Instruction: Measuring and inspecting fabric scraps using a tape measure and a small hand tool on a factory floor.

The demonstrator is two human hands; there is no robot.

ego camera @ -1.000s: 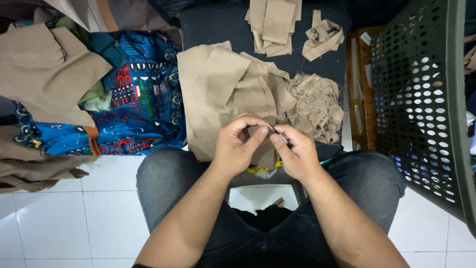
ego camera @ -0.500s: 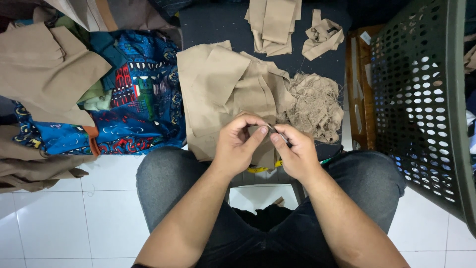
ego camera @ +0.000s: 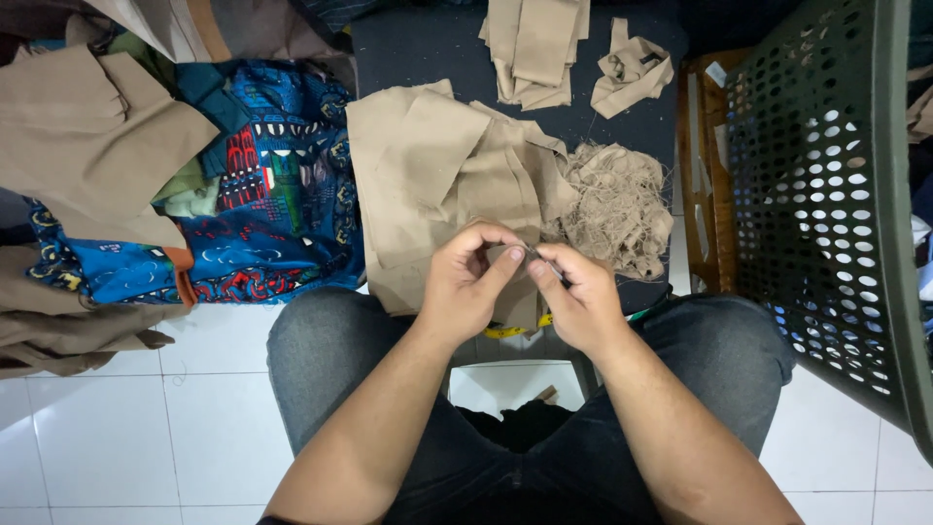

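This looks like a small tailoring or garment workshop, possibly run from a home. Cut pieces of tan cloth [ego camera: 457, 185] lie in loose layers on a dark tabletop [ego camera: 428, 44], with a heap of frayed thread waste [ego camera: 617, 204] just to their right and more folded tan pieces [ego camera: 535, 49] at the far edge. A pile of blue patterned fabric [ego camera: 262, 214] lies to the left, a perforated green plastic basket [ego camera: 826, 194] stands on the right, and a white tiled floor [ego camera: 126, 428] shows at near left.
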